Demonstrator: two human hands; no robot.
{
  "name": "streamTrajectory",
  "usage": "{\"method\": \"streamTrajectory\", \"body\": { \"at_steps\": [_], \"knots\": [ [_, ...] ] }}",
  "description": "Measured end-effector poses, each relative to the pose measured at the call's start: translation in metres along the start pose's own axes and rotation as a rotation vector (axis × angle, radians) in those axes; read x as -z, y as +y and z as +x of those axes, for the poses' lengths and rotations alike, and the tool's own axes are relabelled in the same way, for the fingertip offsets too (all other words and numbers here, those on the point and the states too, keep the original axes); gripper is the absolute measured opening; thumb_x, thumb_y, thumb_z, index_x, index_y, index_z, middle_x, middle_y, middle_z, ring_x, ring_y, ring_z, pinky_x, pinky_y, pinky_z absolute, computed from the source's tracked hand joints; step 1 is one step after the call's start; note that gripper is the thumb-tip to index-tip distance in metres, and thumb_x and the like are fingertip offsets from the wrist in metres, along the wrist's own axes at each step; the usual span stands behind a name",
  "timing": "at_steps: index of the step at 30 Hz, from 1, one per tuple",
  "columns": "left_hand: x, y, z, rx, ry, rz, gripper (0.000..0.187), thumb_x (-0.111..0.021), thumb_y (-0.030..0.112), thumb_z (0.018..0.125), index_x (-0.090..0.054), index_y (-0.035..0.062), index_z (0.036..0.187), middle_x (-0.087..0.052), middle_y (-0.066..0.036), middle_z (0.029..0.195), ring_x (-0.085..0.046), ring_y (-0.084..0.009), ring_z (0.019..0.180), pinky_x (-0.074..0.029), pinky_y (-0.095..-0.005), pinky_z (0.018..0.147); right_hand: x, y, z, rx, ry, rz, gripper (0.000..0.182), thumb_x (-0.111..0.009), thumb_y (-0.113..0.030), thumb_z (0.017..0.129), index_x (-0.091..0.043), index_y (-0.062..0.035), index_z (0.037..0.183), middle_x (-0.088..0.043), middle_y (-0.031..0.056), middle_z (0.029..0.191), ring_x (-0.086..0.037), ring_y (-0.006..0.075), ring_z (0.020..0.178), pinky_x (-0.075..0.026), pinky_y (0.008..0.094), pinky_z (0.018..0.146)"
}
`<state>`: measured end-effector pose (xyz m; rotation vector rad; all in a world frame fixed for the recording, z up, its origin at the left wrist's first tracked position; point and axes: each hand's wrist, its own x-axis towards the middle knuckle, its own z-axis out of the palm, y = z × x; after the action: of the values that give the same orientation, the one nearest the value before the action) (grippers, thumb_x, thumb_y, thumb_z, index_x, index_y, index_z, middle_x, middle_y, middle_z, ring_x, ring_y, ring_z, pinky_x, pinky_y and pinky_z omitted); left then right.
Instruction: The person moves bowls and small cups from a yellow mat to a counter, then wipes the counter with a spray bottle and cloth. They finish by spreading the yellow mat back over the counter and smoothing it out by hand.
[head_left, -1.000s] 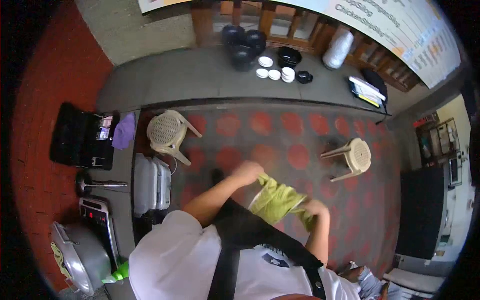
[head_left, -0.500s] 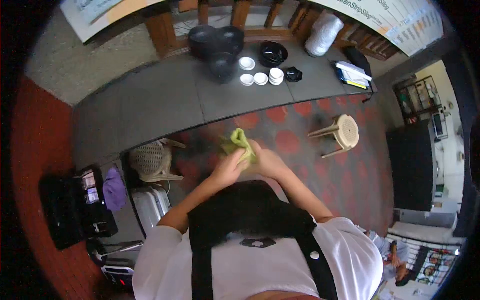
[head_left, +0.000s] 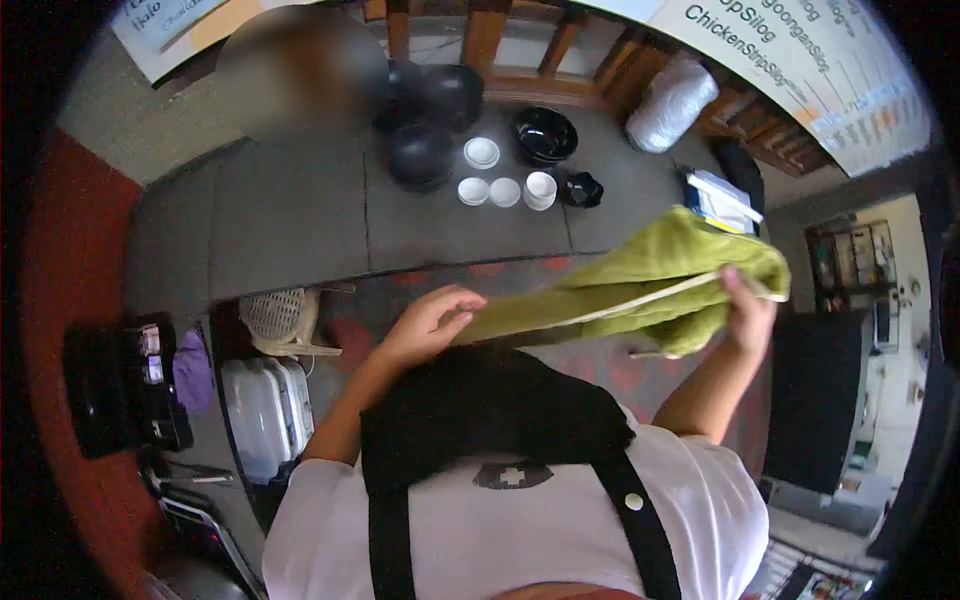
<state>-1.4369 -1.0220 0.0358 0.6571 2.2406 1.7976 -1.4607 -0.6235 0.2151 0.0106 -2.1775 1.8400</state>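
A green cloth point(head_left: 640, 285) with a pale edge is stretched sideways in front of my chest, above the floor. Its narrow left end is in my left hand point(head_left: 425, 325), whose thumb and fingers are curled together. At the other end, my right hand point(head_left: 748, 310) grips the bunched cloth near its pale hem, with the thumb on top. Folds of the cloth hang beside the right hand, and its far corner overlaps the counter's front edge in view.
A grey counter point(head_left: 290, 215) runs across ahead, bearing black bowls point(head_left: 547, 136), small white dishes point(head_left: 481, 153), a plastic-wrapped roll point(head_left: 672, 105) and papers point(head_left: 722, 203). Below left are a woven-backed chair point(head_left: 277, 318), clear plastic boxes point(head_left: 262, 410) and a purple cloth point(head_left: 192, 370). A blurred patch covers the upper left.
The cloth was bunched between both hands close together. My right hand has moved far right and my left hand slightly left, spreading it out. The view has shifted a little.
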Motion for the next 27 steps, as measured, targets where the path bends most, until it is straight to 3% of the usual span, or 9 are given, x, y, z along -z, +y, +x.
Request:
{"method": "streamTrajectory", "body": {
  "at_steps": [4, 8, 10, 12, 13, 16, 18, 22, 27],
  "knots": [
    [-0.028, -0.022, 0.007, -0.031, 0.2, 0.054, 0.022, -0.056, 0.006, 0.093, -0.062, 0.0028, 0.114, -0.064, -0.009, 0.108, -0.062, -0.0195, 0.102, -0.048, -0.0301, 0.088, 0.038, -0.011, 0.085, 0.134, 0.178, -0.037, 0.033, -0.072, -0.009, 0.083, -0.062, 0.0028, 0.112, -0.065, 0.0109, 0.105, -0.06, 0.0211, 0.098, -0.045, 0.034, 0.091],
    [-0.052, 0.005, 0.007, 0.088, 0.386, 0.183, 0.022, -0.056, 0.01, 0.093, -0.062, 0.0036, 0.113, -0.064, -0.012, 0.109, -0.062, -0.0251, 0.103, -0.048, -0.036, 0.09, 0.072, 0.026, 0.201, 0.25, 0.042, -0.18, 0.034, -0.065, -0.012, 0.09, -0.061, 0.0049, 0.12, -0.065, 0.0124, 0.115, -0.06, 0.0214, 0.102, -0.048, 0.0359, 0.089],
    [-0.062, 0.006, 0.002, 0.08, 0.48, 0.223, 0.021, -0.056, 0.013, 0.094, -0.062, 0.0043, 0.112, -0.064, -0.014, 0.109, -0.06, -0.0298, 0.106, -0.047, -0.04, 0.091, 0.084, 0.053, 0.253, 0.601, -0.023, -0.786, 0.041, -0.064, -0.013, 0.09, -0.057, 0.0056, 0.125, -0.064, 0.0176, 0.121, -0.061, 0.0262, 0.106, -0.047, 0.0363, 0.094],
    [-0.072, 0.009, -0.01, 0.139, 0.588, 0.264, 0.02, -0.055, 0.012, 0.094, -0.062, 0.0037, 0.111, -0.064, -0.014, 0.108, -0.061, -0.0305, 0.105, -0.048, -0.0397, 0.09, 0.059, 0.088, 0.276, 0.59, 0.201, -1.148, 0.055, -0.067, -0.015, 0.083, -0.051, 0.0072, 0.13, -0.056, 0.0255, 0.129, -0.055, 0.0392, 0.118, -0.042, 0.0415, 0.102],
    [-0.078, 0.011, -0.018, 0.175, 0.665, 0.279, 0.02, -0.055, 0.012, 0.094, -0.062, 0.0037, 0.111, -0.064, -0.014, 0.108, -0.061, -0.0305, 0.105, -0.048, -0.0397, 0.09, 0.061, 0.131, 0.3, 0.591, 0.138, -1.233, 0.06, -0.064, -0.026, 0.087, -0.046, 0.009, 0.132, -0.052, 0.0281, 0.131, -0.05, 0.041, 0.122, -0.04, 0.0439, 0.103],
    [-0.093, 0.021, -0.042, 0.269, 0.729, 0.296, 0.02, -0.055, 0.012, 0.094, -0.061, 0.0032, 0.11, -0.063, -0.014, 0.108, -0.061, -0.0317, 0.104, -0.048, -0.0402, 0.088, 0.034, 0.224, 0.309, 0.823, -0.306, -1.144, 0.054, -0.064, -0.014, 0.082, -0.051, 0.0039, 0.131, -0.052, 0.0294, 0.13, -0.05, 0.0435, 0.119, -0.04, 0.0466, 0.102],
    [-0.103, 0.025, -0.063, 0.348, 0.791, 0.316, 0.019, -0.055, 0.012, 0.093, -0.061, 0.0035, 0.11, -0.064, -0.014, 0.107, -0.061, -0.0327, 0.102, -0.048, -0.041, 0.087, -0.007, 0.223, 0.273, 0.265, -0.435, -1.297, 0.051, -0.069, -0.019, 0.08, -0.058, -0.0056, 0.128, -0.052, 0.0265, 0.13, -0.053, 0.0416, 0.116, -0.044, 0.0471, 0.097],
    [-0.116, 0.04, -0.095, 0.49, 0.898, 0.325, 0.02, -0.056, 0.014, 0.093, -0.062, 0.0045, 0.109, -0.064, -0.014, 0.106, -0.061, -0.0339, 0.102, -0.048, -0.0421, 0.087, -0.116, 0.171, 0.229, 0.887, -0.304, -0.736, 0.038, -0.067, -0.011, 0.086, -0.062, -0.0085, 0.124, -0.056, 0.0162, 0.121, -0.056, 0.035, 0.111, -0.047, 0.0449, 0.093],
    [-0.12, 0.039, -0.143, 0.592, 1.086, 0.541, 0.02, -0.06, 0.019, 0.089, -0.063, 0.0051, 0.103, -0.063, -0.014, 0.102, -0.059, -0.0346, 0.101, -0.048, -0.0438, 0.088, -0.225, 0.085, 0.174, 1.086, -0.662, -0.332, 0.033, -0.065, -0.007, 0.087, -0.062, -0.0052, 0.12, -0.058, 0.0149, 0.118, -0.057, 0.032, 0.107, -0.045, 0.0412, 0.092]
  ]
}}
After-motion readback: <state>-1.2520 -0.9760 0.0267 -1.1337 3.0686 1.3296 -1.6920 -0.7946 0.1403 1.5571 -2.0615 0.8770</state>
